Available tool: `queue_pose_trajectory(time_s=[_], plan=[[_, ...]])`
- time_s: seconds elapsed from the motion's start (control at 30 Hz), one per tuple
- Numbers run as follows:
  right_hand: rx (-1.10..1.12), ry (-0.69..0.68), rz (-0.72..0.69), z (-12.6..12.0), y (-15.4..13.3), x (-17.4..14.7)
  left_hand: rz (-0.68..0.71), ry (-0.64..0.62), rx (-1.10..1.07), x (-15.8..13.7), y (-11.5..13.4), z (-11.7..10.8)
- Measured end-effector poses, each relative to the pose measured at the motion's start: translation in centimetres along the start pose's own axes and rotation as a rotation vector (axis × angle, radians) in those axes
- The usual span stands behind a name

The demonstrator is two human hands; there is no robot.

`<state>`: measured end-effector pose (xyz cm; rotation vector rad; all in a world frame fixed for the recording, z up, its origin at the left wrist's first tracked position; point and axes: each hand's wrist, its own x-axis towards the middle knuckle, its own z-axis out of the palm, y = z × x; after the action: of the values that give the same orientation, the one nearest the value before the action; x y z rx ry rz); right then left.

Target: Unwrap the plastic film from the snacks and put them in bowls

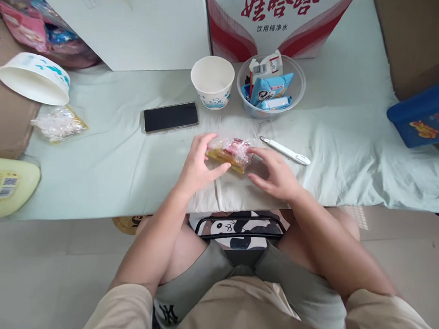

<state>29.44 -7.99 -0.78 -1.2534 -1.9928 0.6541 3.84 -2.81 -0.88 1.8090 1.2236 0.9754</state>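
A clear plastic package with yellow and red parts (232, 154) lies on the cloth-covered table in front of me; its contents are hard to make out. My left hand (200, 164) is at its left end, thumb and fingers spread. At the right end is my right hand (276, 174), fingers apart, the index fingertip at the wrapping. Just beyond the right hand rests a white utility knife (285, 150), tip pointing up and left. A dark phone (171, 117) lies beyond my left hand.
A paper cup (212, 79) stands beside a clear bowl (301, 85) of snack packs, before a red-and-white carton (276, 24). At left are a tipped paper bowl (35, 76), a crumpled clear package (60, 124) and a pale yellow jug (8, 186). A blue container (427, 115) is at right.
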Motion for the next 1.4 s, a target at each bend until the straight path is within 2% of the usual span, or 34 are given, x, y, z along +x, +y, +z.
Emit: queue_pose_trajectory(time_s=[0.07, 0.2, 0.3, 0.47, 0.63, 0.7, 0.83, 0.97, 1.1, 1.17, 1.2, 1.27, 1.4], plan=[[0.002, 0.014, 0.027, 0.7, -0.2, 0.2, -0.045, 0.017, 0.011, -0.2, 0.0, 0.1], [0.024, 0.081, 0.095, 0.9, -0.1, 0.3, -0.146, 0.115, -0.176, -0.4, 0.0, 0.3], [0.019, 0.107, 0.11, 0.7, -0.1, 0.3, -0.202, 0.151, -0.286, -0.2, 0.1, 0.4], [-0.008, 0.257, 0.104, -0.7, 0.3, 0.3, -0.261, 0.251, -0.341, 0.5, 0.2, -0.1], [-0.037, 0.425, 0.398, -2.5, 1.7, 0.0, -0.415, 0.269, -0.378, 1.0, -1.4, -1.3], [-0.045, 0.451, 0.433, -2.9, 1.9, -0.1, -0.387, 0.255, -0.322, 1.0, -2.1, -1.6], [-0.057, 0.375, 0.273, -2.8, 1.5, -0.4, -0.216, 0.19, -0.089, 0.9, -2.4, -1.5], [-0.209, 0.305, 0.196, -2.2, 1.4, -0.4, -0.034, 0.101, 0.173, 0.9, -1.8, -1.3], [-0.203, 0.41, 0.048, -2.4, 0.8, -0.3, 0.162, 0.165, 0.192, 0.9, -0.9, -1.7], [-0.143, 0.467, -0.023, -2.8, 0.1, -0.5, 0.202, 0.17, 0.151, 0.7, -0.3, -2.2], [-0.103, 0.462, -0.048, -3.0, -0.2, -0.7, 0.191, 0.141, 0.127, 0.5, 0.0, -2.4], [-0.016, 0.358, -0.066, -3.3, -0.7, -1.2, 0.126, 0.048, 0.1, 0.0, 0.4, -2.8], [0.077, -0.066, 0.03, -3.7, -0.6, -1.7, -0.029, -0.129, 0.169, -0.6, 0.7, -2.9]])
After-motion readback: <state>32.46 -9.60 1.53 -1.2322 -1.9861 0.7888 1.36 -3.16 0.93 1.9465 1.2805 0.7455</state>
